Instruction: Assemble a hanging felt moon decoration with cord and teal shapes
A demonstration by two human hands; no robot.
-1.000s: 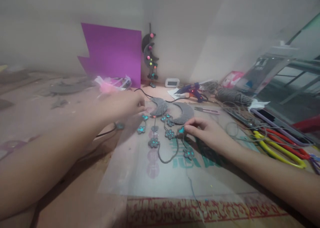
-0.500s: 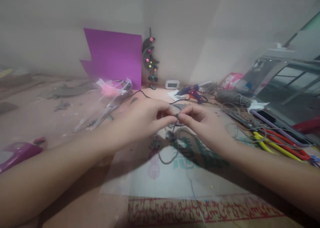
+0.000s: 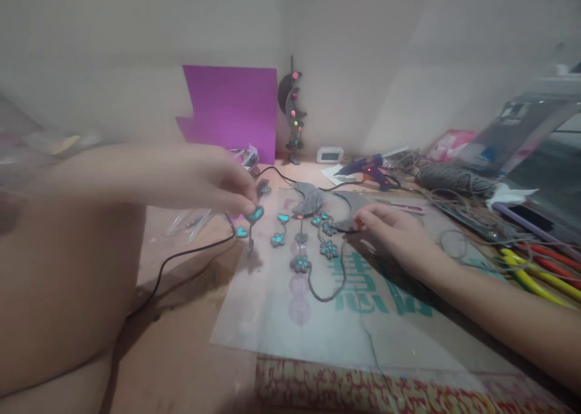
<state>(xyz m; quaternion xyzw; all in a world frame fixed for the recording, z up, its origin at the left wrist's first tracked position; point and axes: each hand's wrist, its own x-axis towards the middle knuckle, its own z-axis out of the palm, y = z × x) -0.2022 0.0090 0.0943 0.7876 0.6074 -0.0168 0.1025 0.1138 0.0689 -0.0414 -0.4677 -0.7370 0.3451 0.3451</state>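
Observation:
My left hand (image 3: 218, 178) is raised at centre left, thumb and finger pinching a small grey heart-shaped charm (image 3: 256, 214) with a turquoise face. A short strand with a small grey piece (image 3: 250, 247) hangs below it. My right hand (image 3: 390, 229) rests low over the plastic sheet (image 3: 272, 317), fingertips pinched where a looped grey cord (image 3: 327, 299) runs up to them, beside a grey crescent's tip. Between the hands lie a grey crescent (image 3: 308, 199), a turquoise heart (image 3: 283, 218) and several grey flower-like charms (image 3: 329, 249) with turquoise spots.
A glue gun (image 3: 367, 169) with a red light lies behind my right hand. On the right are grey yarn (image 3: 454, 181), a phone (image 3: 526, 217) and yellow-handled pliers (image 3: 526, 278). Purple card (image 3: 231, 111) and a hanging moon ornament (image 3: 293, 105) stand against the wall. A black cable (image 3: 190, 250) crosses the left.
My hands, previously pinching together at the centre, are now apart. The left has moved left and holds the heart charm; the right stays near the crescent. The view has shifted slightly left.

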